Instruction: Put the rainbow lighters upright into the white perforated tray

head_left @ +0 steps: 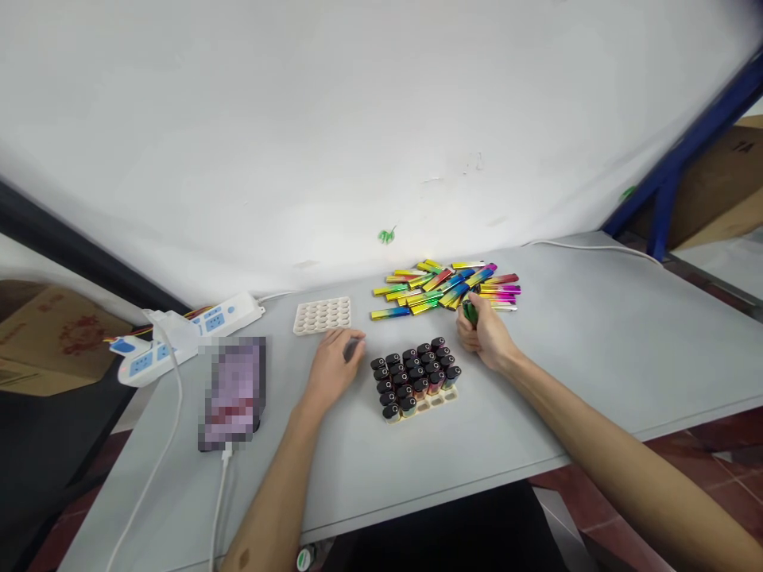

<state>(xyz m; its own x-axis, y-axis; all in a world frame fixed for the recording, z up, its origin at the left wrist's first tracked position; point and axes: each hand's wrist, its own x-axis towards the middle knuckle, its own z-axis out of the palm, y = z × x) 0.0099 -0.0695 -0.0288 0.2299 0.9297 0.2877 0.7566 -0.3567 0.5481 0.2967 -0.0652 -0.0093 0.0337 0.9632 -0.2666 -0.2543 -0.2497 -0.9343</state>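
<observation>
My right hand (484, 332) is closed around a shiny green tube (470, 312) at the near right edge of a pile of metallic tubes (426, 300) in yellow, blue, green, red and pink. My left hand (335, 364) rests over the table with curled fingers, left of the filled tray. A small dark patch shows between its thumb and forefinger; I cannot make out what it is. Between my hands, a cream tray (424, 406) holds rows of upright coloured tubes with black caps (416, 372). Several holes along its near right edge are bare.
A second cream tray (323, 315) with bare holes lies by the wall. At the left are a phone (234, 393) on a charging cable (222, 485) and a white power strip (222, 318). A white cable (596, 247) runs along the back right. The table's front edge (441, 496) is near me.
</observation>
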